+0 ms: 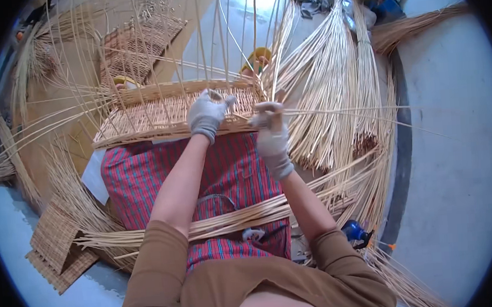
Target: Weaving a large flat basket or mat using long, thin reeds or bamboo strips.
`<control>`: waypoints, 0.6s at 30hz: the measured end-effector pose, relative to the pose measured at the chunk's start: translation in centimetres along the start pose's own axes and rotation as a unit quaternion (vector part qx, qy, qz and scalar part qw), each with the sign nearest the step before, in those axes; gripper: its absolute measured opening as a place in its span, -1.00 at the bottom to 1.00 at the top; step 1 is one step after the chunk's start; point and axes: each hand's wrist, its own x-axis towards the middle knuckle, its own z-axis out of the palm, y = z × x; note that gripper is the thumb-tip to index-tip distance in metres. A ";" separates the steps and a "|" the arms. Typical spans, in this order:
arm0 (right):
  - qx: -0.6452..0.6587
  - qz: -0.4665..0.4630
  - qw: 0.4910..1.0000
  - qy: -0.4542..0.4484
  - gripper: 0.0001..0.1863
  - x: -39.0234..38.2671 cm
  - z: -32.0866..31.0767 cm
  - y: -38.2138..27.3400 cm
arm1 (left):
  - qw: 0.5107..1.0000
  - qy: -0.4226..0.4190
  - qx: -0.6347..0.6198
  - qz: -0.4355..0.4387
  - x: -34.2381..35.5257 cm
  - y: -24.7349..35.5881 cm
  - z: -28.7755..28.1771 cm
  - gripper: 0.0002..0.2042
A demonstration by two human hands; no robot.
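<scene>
A partly woven wicker basket (142, 116) lies across my lap, with long thin rods standing up from its rim. My left hand (207, 115), in a pale work glove, is over the basket's right half. Its fingers are curled in, and what they hold is hidden. At the basket's right corner my right hand (272, 135), gloved too, is somewhat blurred. Its fingers are bent round a wicker rod (339, 110) that stretches out to the right. Under the basket, a red and blue striped cloth (146, 182) covers my legs.
A bundle of rods (244, 218) lies across my lap. Large sheaves of pale rods (331, 80) spread on the right. Woven panels (138, 44) lie beyond the basket, and further woven pieces (60, 241) at lower left. A blue bottle-like object (354, 231) stands beside my right elbow.
</scene>
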 end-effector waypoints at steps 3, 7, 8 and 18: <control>0.128 0.147 0.981 -0.015 -0.85 3.4 -6.0 0.2 | 0.983 0.116 -0.137 0.051 -1.5 0.6 0.8 -0.55; 0.132 0.132 0.956 0.225 -0.76 3.4 -12.6 2.2 | 0.928 0.084 -0.236 0.277 -4.7 3.9 0.0 -0.75; 0.169 0.124 0.954 0.213 -0.75 2.9 -11.8 2.0 | 0.921 0.026 -0.281 0.267 -2.5 2.7 4.3 -0.78; -0.438 -0.052 0.897 0.035 -0.53 14.0 -7.9 1.5 | 0.938 -0.177 -0.297 0.008 -4.1 4.3 9.8 -0.82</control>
